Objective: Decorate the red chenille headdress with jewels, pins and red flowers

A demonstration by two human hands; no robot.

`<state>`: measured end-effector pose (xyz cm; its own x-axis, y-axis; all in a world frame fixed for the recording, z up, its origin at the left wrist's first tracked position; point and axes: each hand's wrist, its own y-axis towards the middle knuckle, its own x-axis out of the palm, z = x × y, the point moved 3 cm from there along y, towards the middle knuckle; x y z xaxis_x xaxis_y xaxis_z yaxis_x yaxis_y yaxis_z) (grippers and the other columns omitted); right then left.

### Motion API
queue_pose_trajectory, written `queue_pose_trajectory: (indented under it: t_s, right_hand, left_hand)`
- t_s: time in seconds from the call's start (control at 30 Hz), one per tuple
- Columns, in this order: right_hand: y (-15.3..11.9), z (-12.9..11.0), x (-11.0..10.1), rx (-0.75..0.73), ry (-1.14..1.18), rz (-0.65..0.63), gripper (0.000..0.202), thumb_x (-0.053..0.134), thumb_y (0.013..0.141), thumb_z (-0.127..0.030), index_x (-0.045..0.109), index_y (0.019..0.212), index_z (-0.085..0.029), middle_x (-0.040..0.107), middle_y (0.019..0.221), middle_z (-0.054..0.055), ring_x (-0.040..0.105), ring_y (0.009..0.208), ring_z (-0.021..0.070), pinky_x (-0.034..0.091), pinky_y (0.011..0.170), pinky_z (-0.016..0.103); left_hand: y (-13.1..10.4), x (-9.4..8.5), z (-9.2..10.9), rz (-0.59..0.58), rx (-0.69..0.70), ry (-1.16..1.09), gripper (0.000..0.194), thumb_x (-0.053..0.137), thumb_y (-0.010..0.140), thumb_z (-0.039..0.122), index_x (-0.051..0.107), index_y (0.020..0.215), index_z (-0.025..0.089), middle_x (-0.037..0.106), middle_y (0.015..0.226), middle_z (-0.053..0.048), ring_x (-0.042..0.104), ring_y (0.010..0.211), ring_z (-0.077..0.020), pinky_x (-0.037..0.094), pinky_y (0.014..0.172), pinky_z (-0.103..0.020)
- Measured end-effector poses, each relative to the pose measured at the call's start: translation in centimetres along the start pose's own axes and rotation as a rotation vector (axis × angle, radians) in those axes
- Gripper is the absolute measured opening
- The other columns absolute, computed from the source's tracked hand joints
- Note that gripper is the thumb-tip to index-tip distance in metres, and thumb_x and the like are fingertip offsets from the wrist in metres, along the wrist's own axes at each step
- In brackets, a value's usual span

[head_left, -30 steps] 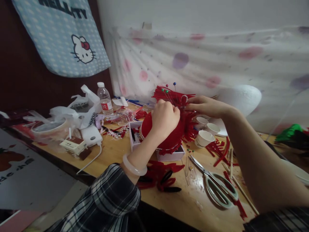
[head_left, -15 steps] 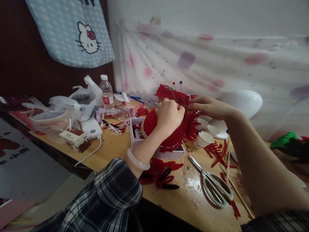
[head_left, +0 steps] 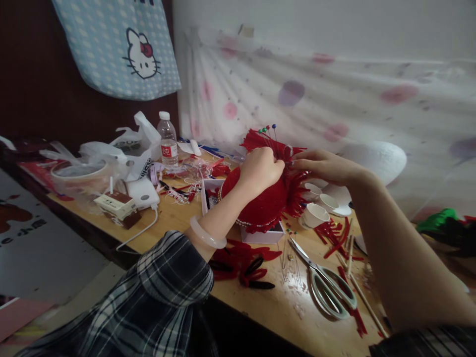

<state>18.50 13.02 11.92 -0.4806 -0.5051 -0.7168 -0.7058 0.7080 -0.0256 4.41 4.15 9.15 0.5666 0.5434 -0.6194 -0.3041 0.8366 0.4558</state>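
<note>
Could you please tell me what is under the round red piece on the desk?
Parts of a pale box show beneath the red piece; the piece itself and the left forearm cover the rest, so I cannot see it.

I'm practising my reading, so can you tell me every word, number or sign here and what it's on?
"纯": on the red label of the bottle.
Maybe "小": on the white panel at lower left; the characters around it are too blurred.
White plastic bag: dark, crumpled letters, unreadable.
Blue dotted cloth: black letters, cut off by the picture's top edge.
Small box: marks too small.
No numbers I can read.
</note>
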Motion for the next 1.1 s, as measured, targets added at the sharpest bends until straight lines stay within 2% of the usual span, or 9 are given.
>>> queue_pose_trajectory:
  t_s: [0.23,0.5,0.8,1.0,1.1]
  right_hand:
    - [0.3,-0.1,0.1,0.019,0.038,-0.03,0.016,0.068,0.081,-0.036,0.072,0.08,-0.02,0.073,0.083,0.005,0.066,0.068,0.0154,0.056,0.063,0.025]
    - [0.2,0.4,0.1,0.014,0.052,-0.049,0.024,0.069,0.077,-0.044,0.072,0.083,-0.02,0.075,0.092,0.006,0.067,0.081,0.0177,0.055,0.068,0.025]
    - [-0.2,0.0,0.4,-0.065,-0.018,-0.023,0.026,0.063,0.082,-0.044,0.069,0.084,-0.019,0.074,0.091,0.006,0.067,0.083,0.0172,0.054,0.07,0.026]
    - [-0.6,-0.3,0.3,-0.173,-0.129,0.037,0.027,0.058,0.083,-0.039,0.073,0.084,-0.017,0.074,0.085,0.005,0.064,0.076,0.0174,0.048,0.066,0.027]
    - [-1.2,-0.1,0.3,-0.23,-0.194,0.078,0.023,0.059,0.08,-0.03,0.075,0.089,-0.017,0.075,0.088,0.004,0.064,0.078,0.0184,0.047,0.07,0.028]
  left_hand:
    - [-0.5,1.0,-0.2,0.04,-0.015,0.049,0.014,0.057,0.082,0.021,0.066,0.074,0.015,0.069,0.093,-0.018,0.063,0.102,-0.0343,0.048,0.082,-0.043]
    - [-0.7,1.3,-0.8,0.121,-0.04,0.016,0.021,0.056,0.085,0.023,0.066,0.068,0.016,0.07,0.087,-0.015,0.066,0.088,-0.0277,0.049,0.078,-0.037]
    - [-1.6,2.1,-1.0,0.243,-0.052,0.007,0.015,0.055,0.085,0.019,0.067,0.078,0.015,0.07,0.096,-0.013,0.064,0.099,-0.0274,0.046,0.093,-0.041]
    - [-1.4,2.1,-1.7,0.278,0.012,-0.002,0.014,0.055,0.083,0.019,0.064,0.072,0.018,0.07,0.092,-0.012,0.066,0.095,-0.0263,0.048,0.093,-0.04]
    - [-1.2,2.0,-2.1,0.291,0.041,-0.012,0.015,0.054,0.082,0.021,0.06,0.069,0.019,0.07,0.089,-0.011,0.067,0.093,-0.0266,0.049,0.091,-0.04]
